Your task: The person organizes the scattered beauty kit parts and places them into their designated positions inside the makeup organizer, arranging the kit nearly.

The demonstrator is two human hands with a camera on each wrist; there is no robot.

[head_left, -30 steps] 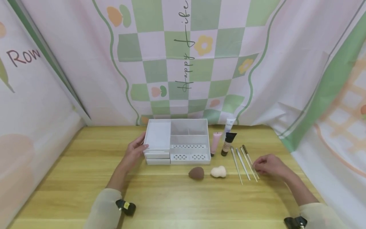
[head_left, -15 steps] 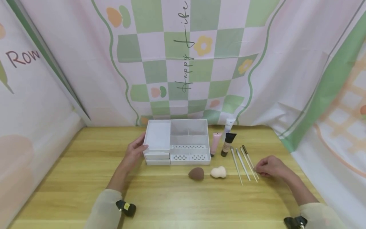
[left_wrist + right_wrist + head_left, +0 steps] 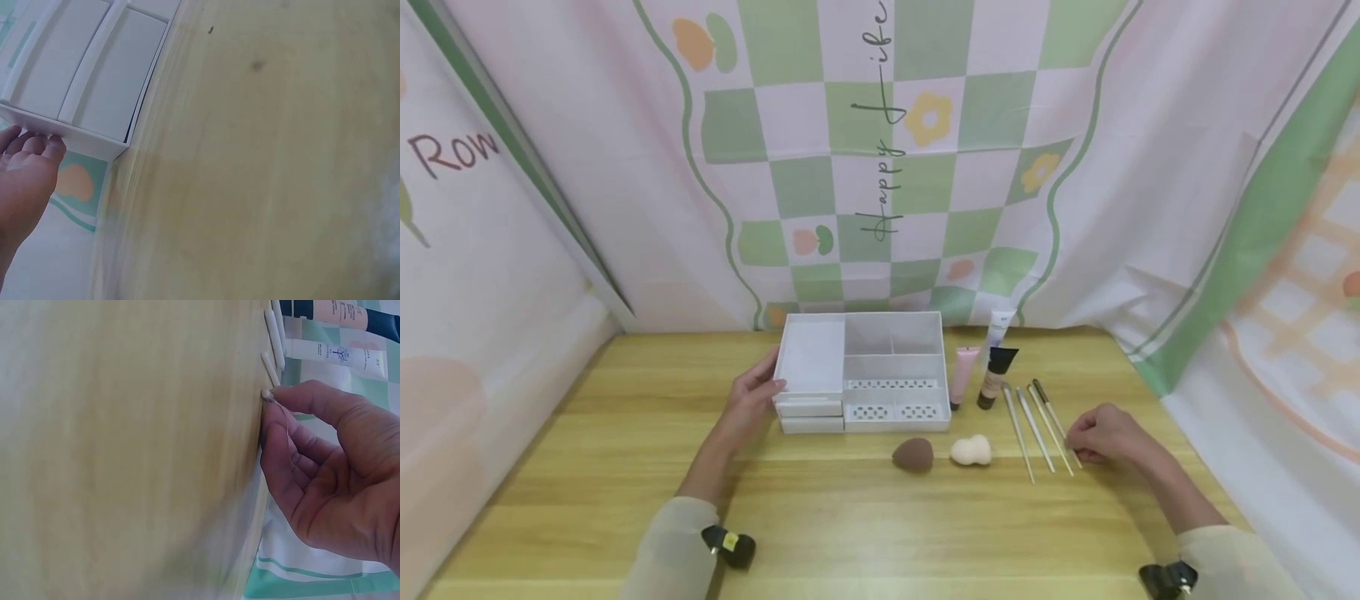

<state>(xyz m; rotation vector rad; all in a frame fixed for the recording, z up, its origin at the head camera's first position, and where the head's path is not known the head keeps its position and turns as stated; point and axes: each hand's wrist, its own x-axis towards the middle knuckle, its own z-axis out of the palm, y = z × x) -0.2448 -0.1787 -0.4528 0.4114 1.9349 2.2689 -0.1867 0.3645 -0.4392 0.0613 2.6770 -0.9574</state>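
The checkered backdrop cloth behind the worktop carried a vertical line of dark cursive script reading "Happy Life", running bottom to top along its centre. The side cloth on the left carried the brown letters "Row", cut off at the frame edge. In the right wrist view, the white tube bore a small dark tree-like emblem with lines of fine print, too small to be read. No other legible text was present.
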